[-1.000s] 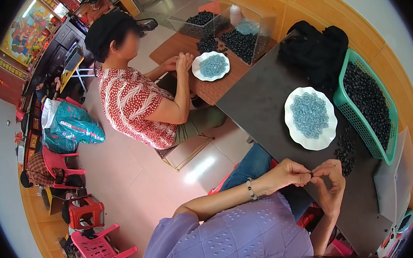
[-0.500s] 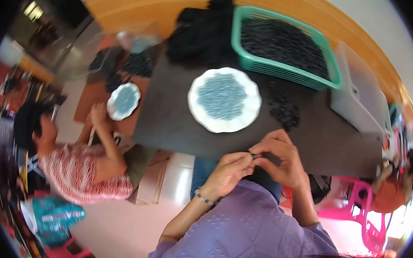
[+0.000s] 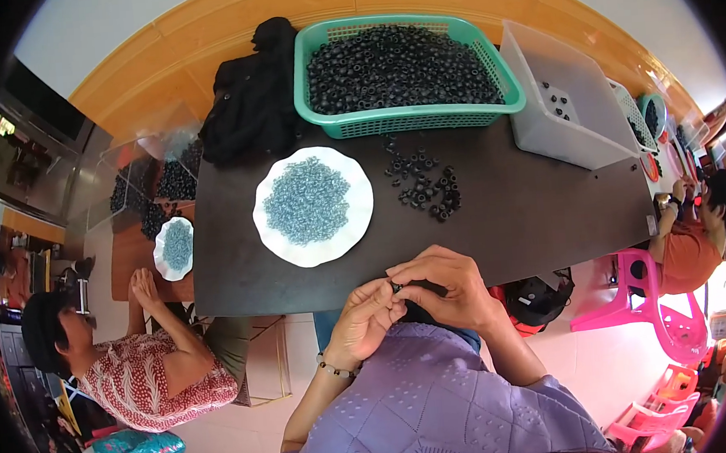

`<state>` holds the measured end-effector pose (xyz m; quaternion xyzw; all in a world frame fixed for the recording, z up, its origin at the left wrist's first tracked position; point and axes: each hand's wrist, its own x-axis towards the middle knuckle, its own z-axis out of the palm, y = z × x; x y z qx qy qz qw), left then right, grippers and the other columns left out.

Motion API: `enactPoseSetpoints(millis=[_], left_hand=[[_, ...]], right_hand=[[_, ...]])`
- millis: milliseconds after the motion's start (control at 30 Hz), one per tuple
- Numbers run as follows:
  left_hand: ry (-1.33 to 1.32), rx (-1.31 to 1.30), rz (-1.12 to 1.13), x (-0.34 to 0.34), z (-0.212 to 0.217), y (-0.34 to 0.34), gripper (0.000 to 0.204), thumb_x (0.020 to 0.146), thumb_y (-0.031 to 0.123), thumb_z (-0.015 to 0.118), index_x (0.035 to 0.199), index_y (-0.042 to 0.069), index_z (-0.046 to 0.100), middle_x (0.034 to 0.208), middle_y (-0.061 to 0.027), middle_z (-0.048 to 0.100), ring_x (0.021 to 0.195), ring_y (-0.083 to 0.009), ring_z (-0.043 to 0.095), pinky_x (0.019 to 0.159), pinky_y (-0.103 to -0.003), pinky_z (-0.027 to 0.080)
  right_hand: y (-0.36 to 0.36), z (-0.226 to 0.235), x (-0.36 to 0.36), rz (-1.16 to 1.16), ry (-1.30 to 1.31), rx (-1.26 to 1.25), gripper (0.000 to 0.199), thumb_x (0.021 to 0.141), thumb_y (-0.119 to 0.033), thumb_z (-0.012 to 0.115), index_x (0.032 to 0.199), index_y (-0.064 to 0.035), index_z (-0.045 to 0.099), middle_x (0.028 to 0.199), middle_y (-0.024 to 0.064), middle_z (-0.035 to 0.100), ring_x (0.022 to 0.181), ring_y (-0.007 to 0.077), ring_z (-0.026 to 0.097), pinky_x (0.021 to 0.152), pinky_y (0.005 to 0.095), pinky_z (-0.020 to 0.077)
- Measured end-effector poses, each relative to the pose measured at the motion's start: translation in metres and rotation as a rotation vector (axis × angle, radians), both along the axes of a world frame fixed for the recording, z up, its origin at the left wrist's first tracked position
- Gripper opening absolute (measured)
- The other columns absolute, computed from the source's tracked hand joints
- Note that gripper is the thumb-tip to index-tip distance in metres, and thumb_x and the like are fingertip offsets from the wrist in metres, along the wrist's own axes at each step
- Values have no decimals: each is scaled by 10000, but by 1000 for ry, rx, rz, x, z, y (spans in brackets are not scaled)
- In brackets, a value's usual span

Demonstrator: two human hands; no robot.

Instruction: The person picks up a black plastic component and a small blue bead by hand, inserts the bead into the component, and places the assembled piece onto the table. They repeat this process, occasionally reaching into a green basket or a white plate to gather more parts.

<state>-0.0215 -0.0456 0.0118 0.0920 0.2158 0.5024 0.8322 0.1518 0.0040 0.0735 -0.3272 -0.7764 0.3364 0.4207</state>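
My left hand (image 3: 364,317) and my right hand (image 3: 450,288) meet just off the table's front edge. Between their fingertips sits a small black ring-shaped piece (image 3: 397,287), pinched from both sides and partly covered. A bracelet of beads circles my left wrist. Beyond the left hand, a white scalloped plate (image 3: 359,195) bears a heap of small pale blue-grey pieces (image 3: 306,201). Loose black ring-shaped pieces (image 3: 429,190) lie scattered on the dark table, to the right of that plate.
A green basket (image 3: 423,123) full of black ring-shaped pieces stands at the table's back. Left of it lies black cloth (image 3: 247,108); right, a translucent bin (image 3: 571,128) with a few pieces. Co-workers sit at left and far right. A pink chair (image 3: 650,299) stands at right.
My view has turned, shifting the basket and plate leftward in the picture and sharpening the blurred scene. Both hands still pinch the small black piece together.
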Motion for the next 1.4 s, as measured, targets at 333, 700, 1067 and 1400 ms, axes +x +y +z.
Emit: enactPoseSetpoints(millis=[333, 700, 1067, 1400], left_hand=[[70, 6, 14, 5, 7, 17, 215, 943, 240, 612, 1012, 36, 618, 876, 4, 583, 793, -101, 531, 735, -251, 457], [-19, -53, 34, 5, 4, 23, 217, 951, 296, 591, 1030, 97, 554, 860, 16, 461, 830, -134, 447, 743, -283, 404], [13, -48, 54, 8, 3, 23, 222, 954, 296, 587, 1051, 99, 560, 863, 22, 464, 840, -132, 444, 744, -291, 398], [-27, -24, 85, 8, -1, 21, 251, 964, 268, 572, 1082, 48, 588, 866, 10, 529, 840, -126, 499, 750, -282, 435]], right_hand=[[22, 4, 23, -86, -61, -171, 223, 766, -41, 745, 980, -18, 684, 901, 88, 692, 748, 184, 629, 689, 292, 500], [64, -20, 79, -509, -257, -159, 140, 844, -30, 631, 973, 4, 672, 847, 109, 683, 699, 178, 617, 628, 288, 466], [63, -26, 76, -452, -282, -111, 142, 820, -5, 636, 956, -23, 670, 840, 100, 638, 673, 203, 584, 591, 297, 454], [63, -23, 49, -338, -323, -37, 159, 778, -37, 698, 935, -44, 671, 839, 91, 626, 736, 243, 591, 635, 335, 483]])
